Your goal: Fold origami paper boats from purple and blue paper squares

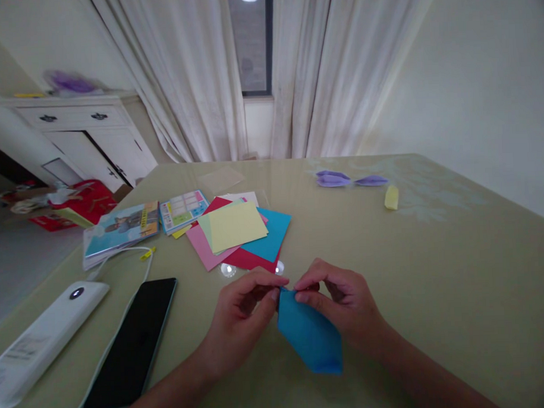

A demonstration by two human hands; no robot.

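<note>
A folded piece of blue paper (310,333) hangs at a tilt between my two hands, its narrow end up and its wider end toward me. My left hand (249,315) pinches the top left corner between thumb and forefinger. At the upper edge, just to the right, my right hand (340,294) grips the same paper with thumb and fingers. The fingertips of both hands almost meet. Beyond them lies a fanned pile of coloured paper sheets, with a pale yellow sheet (237,226) on top and a blue sheet (273,234) under it.
Purple folded papers (333,178) and a small yellow folded piece (391,197) lie at the table's far right. On the left are a black phone (132,346), a white power strip (47,343) with a cable, and a booklet (121,230). Curtains hang behind the table (435,281).
</note>
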